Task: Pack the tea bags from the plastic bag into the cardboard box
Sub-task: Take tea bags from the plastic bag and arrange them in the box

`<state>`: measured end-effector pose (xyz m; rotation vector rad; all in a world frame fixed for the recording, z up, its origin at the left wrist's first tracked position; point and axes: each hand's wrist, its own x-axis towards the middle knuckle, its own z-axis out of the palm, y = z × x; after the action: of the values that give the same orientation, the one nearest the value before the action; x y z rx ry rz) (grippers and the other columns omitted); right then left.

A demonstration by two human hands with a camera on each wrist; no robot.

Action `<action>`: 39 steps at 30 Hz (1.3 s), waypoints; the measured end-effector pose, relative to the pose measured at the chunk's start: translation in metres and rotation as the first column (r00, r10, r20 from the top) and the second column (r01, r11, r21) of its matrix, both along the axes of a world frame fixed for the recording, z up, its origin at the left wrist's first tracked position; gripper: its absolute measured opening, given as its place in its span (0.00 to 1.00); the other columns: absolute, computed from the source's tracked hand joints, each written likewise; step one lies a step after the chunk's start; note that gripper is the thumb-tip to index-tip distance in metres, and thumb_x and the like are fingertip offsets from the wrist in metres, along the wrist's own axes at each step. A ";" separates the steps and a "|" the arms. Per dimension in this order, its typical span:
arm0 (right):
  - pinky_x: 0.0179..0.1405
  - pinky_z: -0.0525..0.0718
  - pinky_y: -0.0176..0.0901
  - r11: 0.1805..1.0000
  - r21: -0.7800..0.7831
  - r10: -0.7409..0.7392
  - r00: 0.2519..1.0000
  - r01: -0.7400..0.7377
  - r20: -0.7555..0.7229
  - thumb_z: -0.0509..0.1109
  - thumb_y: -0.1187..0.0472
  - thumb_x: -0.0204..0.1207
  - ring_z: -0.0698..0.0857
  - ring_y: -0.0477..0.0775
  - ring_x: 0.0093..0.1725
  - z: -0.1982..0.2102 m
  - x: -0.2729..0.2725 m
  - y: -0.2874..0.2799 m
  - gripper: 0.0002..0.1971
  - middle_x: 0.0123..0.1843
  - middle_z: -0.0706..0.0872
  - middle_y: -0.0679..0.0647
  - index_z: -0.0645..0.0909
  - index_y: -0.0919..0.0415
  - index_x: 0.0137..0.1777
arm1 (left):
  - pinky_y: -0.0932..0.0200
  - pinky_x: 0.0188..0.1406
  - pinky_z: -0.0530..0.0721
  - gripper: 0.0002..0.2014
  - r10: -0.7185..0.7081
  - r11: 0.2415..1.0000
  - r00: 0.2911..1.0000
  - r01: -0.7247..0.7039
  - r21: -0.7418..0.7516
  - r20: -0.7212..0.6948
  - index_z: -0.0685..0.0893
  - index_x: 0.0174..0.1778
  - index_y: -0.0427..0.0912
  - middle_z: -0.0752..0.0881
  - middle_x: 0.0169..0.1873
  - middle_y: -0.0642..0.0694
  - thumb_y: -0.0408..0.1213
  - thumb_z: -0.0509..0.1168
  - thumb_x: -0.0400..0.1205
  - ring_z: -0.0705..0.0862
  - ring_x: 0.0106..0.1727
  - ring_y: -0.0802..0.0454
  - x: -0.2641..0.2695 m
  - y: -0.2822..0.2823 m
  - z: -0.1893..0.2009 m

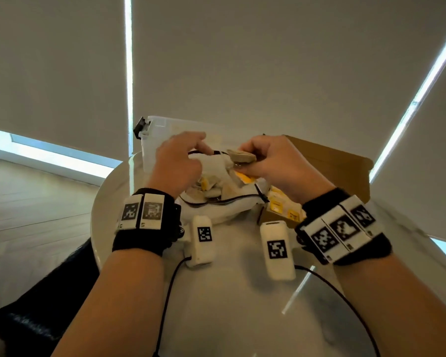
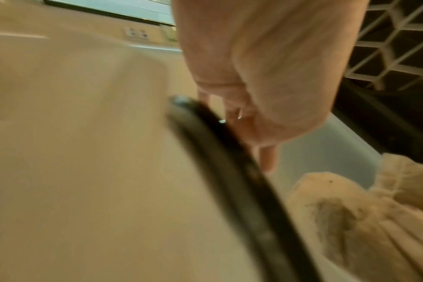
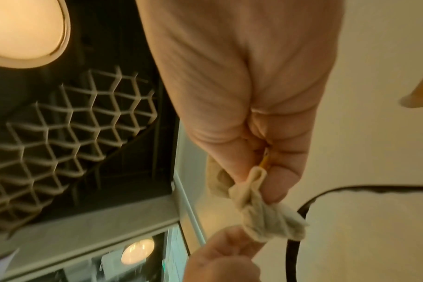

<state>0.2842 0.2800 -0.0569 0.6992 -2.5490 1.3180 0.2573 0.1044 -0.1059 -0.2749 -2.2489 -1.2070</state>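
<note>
A translucent plastic bag [image 1: 216,212] with a black zip rim [image 2: 232,171] lies open on the round white table [image 1: 229,318], with several beige tea bags [image 1: 211,191] inside. My left hand [image 1: 196,148] grips the far rim of the bag and holds it up. My right hand [image 1: 245,161] pinches a small bunch of tea bags [image 3: 261,211] with a yellow tag just above the bag's mouth. The brown cardboard box [image 1: 332,163] stands open to the right, and tea bags with yellow tags [image 1: 281,206] lie in its near corner.
A clear plastic storage tub [image 1: 155,140] with a black latch stands behind the bag, close to my left hand. The white wrist cameras [image 1: 202,240] and their black cables hang over the near part of the table. Window blinds fill the background.
</note>
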 end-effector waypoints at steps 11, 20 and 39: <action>0.34 0.86 0.38 0.619 -0.732 -0.041 0.942 0.286 0.334 0.66 0.74 0.76 0.90 0.50 0.39 -0.032 0.023 0.075 0.07 0.42 0.89 0.57 0.81 0.66 0.51 | 0.63 0.44 0.88 0.25 -0.651 0.756 0.700 0.631 0.173 0.294 0.70 0.69 0.49 0.78 0.64 0.49 0.37 0.70 0.78 0.84 0.54 0.55 0.018 0.106 0.022; 0.37 0.85 0.41 0.511 -0.727 -0.143 0.879 0.459 0.454 0.65 0.68 0.80 0.81 0.50 0.39 -0.036 0.021 0.123 0.04 0.47 0.83 0.58 0.79 0.62 0.50 | 0.65 0.29 0.79 0.20 -0.708 0.704 0.588 0.546 0.455 0.390 0.75 0.63 0.48 0.84 0.55 0.41 0.22 0.58 0.80 0.78 0.42 0.52 -0.004 0.140 0.017; 0.40 0.82 0.40 0.795 -0.250 -0.492 0.829 0.552 0.266 0.71 0.61 0.75 0.83 0.50 0.41 -0.040 0.034 0.156 0.04 0.44 0.87 0.53 0.85 0.56 0.48 | 0.66 0.31 0.74 0.06 -0.587 0.756 0.639 0.652 0.053 0.497 0.82 0.54 0.47 0.83 0.44 0.49 0.38 0.62 0.83 0.76 0.42 0.53 -0.013 0.186 0.003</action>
<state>0.3179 0.4356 -0.0970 -0.2059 -2.3115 1.5718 0.2440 0.2900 -0.1030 -0.9738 -2.7991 -1.6129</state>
